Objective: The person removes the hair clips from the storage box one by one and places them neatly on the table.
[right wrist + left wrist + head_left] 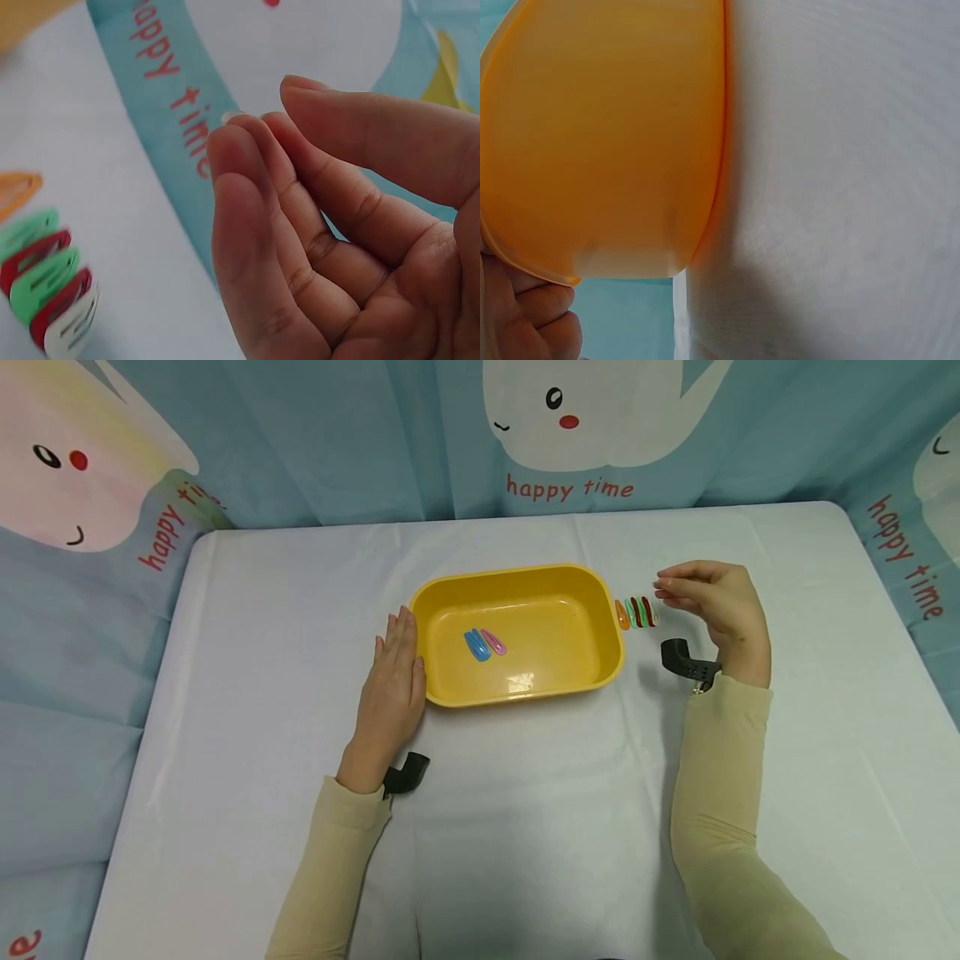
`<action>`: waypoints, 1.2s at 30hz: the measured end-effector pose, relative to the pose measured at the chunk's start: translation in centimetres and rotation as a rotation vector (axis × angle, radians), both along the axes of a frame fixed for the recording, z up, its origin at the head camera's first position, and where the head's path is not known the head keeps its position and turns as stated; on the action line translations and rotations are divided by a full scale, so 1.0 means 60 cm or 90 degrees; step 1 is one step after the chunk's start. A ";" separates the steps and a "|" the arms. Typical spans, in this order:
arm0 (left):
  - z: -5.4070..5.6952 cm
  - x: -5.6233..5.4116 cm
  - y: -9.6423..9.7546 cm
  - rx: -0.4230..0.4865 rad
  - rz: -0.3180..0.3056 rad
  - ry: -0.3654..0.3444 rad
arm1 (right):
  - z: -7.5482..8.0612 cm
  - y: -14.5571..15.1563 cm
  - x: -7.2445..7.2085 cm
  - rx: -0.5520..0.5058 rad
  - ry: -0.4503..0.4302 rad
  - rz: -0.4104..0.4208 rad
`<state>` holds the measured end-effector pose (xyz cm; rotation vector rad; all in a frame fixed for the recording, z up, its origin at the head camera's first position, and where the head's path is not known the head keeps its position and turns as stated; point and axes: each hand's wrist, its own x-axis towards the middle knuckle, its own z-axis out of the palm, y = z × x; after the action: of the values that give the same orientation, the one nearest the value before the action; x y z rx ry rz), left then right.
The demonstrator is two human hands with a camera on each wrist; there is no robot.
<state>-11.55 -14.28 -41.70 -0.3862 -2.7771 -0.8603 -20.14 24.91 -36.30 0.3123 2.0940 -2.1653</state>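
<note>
A yellow plastic basin [555,647] sits on the table, with two blue hair clips [477,645] and a pink hair clip [493,642] on its floor. My left hand [390,693] lies along the basin's left end, fingers straight and touching the wall. Just off the right end is a row of several snap hair clips, from an orange clip [622,615] through green and red ones to a white clip [71,326]. Beyond that row, my right hand [716,597] hovers with fingers loosely bent. In the right wrist view, thumb and fingertips are apart and hold nothing visible.
A white cloth [525,827] covers the table. Behind it and at the sides hangs a blue curtain [337,443] with pale cartoon figures and red lettering. Each wrist wears a black camera mount, such as the right one [686,662].
</note>
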 end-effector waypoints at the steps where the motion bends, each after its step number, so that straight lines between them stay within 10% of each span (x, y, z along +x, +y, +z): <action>1: 0.000 0.000 -0.001 -0.001 0.001 -0.002 | 0.003 -0.004 0.000 -0.004 0.009 0.005; 24: 0.002 -0.001 -0.002 0.000 -0.004 -0.006 | 0.057 -0.070 0.020 0.031 0.102 0.109; 36: 0.000 0.000 -0.003 -0.001 -0.003 -0.009 | 0.068 -0.138 0.008 0.172 0.094 0.203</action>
<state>-11.53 -14.47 -41.70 -0.3883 -2.7910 -0.8656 -19.67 16.65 -32.22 -0.1566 2.3289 -1.7777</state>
